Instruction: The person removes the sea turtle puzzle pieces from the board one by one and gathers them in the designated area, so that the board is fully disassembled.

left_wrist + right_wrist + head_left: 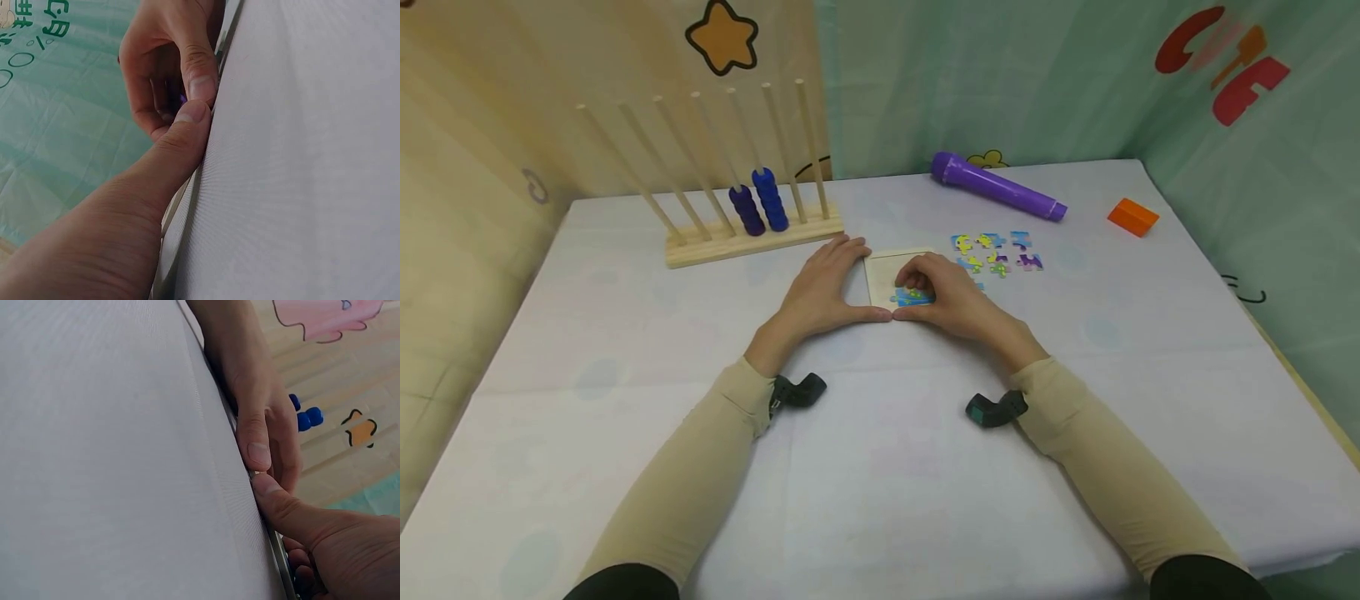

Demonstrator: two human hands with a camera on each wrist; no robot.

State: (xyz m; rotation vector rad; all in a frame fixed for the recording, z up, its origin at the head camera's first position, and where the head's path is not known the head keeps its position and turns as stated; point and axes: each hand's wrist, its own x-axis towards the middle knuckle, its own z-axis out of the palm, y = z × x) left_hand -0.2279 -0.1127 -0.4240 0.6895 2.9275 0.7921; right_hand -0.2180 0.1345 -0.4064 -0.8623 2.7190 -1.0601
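A small light wooden puzzle tray point(880, 271) lies on the table between both hands. Inside its near part are blue and yellow jigsaw pieces point(910, 297), partly covered by the right hand. My left hand point(823, 287) rests at the tray's left side, fingers extended and thumb along the near edge. My right hand point(951, 296) bends its fingers over the pieces, its thumb at the same near edge. In both wrist views the two thumbtips meet. I cannot tell whether the right fingers pinch a piece.
Several loose jigsaw pieces point(997, 258) lie right of the tray. Behind them is a purple toy microphone point(1000, 187); an orange block point(1132, 217) sits at far right. A wooden peg rack point(752, 243) with dark blue beads point(770, 200) stands back left. Curtains point(985, 83) hang behind.
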